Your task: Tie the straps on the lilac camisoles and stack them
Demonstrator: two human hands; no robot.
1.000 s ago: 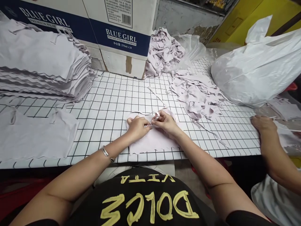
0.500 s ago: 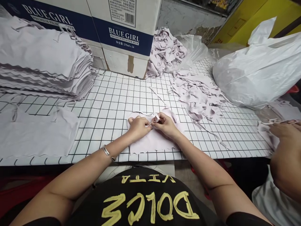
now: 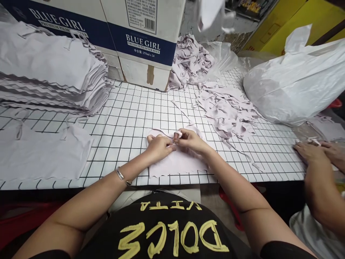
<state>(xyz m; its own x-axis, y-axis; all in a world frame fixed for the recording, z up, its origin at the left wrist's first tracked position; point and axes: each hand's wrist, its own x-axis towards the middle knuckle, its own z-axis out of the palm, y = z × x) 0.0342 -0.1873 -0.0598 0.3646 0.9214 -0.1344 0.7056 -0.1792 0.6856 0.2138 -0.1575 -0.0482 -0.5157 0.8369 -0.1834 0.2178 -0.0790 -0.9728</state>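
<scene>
A pale lilac cloth piece [image 3: 175,163] lies flat near the front edge of the grid-patterned table [image 3: 134,115]. My left hand [image 3: 159,146] rests on its upper left part, fingers curled and pinching its thin cloth strip [image 3: 164,132]. Touching it from the right, my right hand [image 3: 190,139] is closed in a pinch on the same strip at the cloth's top edge. The strip's end is hidden between my fingers.
A tall stack of same-coloured cloth pieces [image 3: 51,72] and a flat piece [image 3: 40,151] lie left. Blue Girl cartons [image 3: 134,39] stand behind. Cloth scraps [image 3: 226,108] and a white plastic bag [image 3: 296,82] lie right. Another person's hands [image 3: 315,151] work at the right edge.
My hands stay pinched on the strip, barely shifting. The other person's hands moved about at the right edge and now rest on the table. A pale blurred piece appears at the top.
</scene>
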